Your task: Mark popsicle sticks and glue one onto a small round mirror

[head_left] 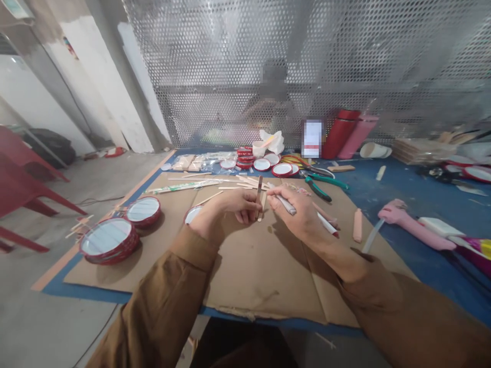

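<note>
My left hand (243,204) pinches a wooden craft stick (260,190) upright above the cardboard sheet (264,276); the stick's upper part looks dark. Close on its right, my right hand (299,214) grips a whitish marker (287,205), its tip end near the stick. A second pale stick shows just behind, between the hands. Below my right hand is a white pen with a red end (328,225). More loose craft sticks (251,182) lie beyond the hands. Partly behind my left wrist is a round white lid (191,214).
Red-rimmed round tins (107,240) with sticks across them stand at the left. Pliers (320,188), a phone (312,138) and a red bottle (340,135) are farther back. A pink glue gun (416,225) lies at the right. Behind the table rises a perforated metal panel (215,66).
</note>
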### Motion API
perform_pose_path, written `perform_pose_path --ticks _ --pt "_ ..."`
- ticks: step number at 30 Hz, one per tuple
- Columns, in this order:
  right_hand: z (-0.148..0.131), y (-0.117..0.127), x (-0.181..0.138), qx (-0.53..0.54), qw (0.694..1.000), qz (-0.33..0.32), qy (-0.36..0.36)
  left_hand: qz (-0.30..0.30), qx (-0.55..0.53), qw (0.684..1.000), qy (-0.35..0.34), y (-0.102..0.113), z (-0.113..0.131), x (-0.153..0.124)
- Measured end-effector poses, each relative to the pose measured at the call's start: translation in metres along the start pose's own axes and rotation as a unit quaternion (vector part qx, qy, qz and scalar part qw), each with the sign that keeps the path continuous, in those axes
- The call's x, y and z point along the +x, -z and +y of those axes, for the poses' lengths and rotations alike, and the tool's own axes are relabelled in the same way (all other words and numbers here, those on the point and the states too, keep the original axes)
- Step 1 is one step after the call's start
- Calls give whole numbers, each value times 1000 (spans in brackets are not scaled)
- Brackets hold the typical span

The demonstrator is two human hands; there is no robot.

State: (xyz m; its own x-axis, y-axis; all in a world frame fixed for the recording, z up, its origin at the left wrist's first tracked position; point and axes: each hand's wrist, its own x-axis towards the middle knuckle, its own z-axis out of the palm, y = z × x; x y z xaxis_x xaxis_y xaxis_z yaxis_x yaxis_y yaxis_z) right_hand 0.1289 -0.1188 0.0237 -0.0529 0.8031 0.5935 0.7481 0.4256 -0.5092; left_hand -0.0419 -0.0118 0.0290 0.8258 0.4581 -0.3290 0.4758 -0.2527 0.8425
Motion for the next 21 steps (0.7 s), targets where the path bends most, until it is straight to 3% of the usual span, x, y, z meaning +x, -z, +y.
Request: perform_pose_path --ticks 7,11,14,21 --pt "1 -3 -1 29 1000 -7 -11 4 0 1000 16 0 1 0" --pt "-9 4 -2 116 990 54 -65 6 -4 1000 19 -1 1 0" --pt "-14 8 -3 119 988 84 -54 -3 -6 1000 9 -1 1 -1" --pt "-5 5 -3 69 997 -21 -24 -6 -5 1000 -1 1 -3 2"
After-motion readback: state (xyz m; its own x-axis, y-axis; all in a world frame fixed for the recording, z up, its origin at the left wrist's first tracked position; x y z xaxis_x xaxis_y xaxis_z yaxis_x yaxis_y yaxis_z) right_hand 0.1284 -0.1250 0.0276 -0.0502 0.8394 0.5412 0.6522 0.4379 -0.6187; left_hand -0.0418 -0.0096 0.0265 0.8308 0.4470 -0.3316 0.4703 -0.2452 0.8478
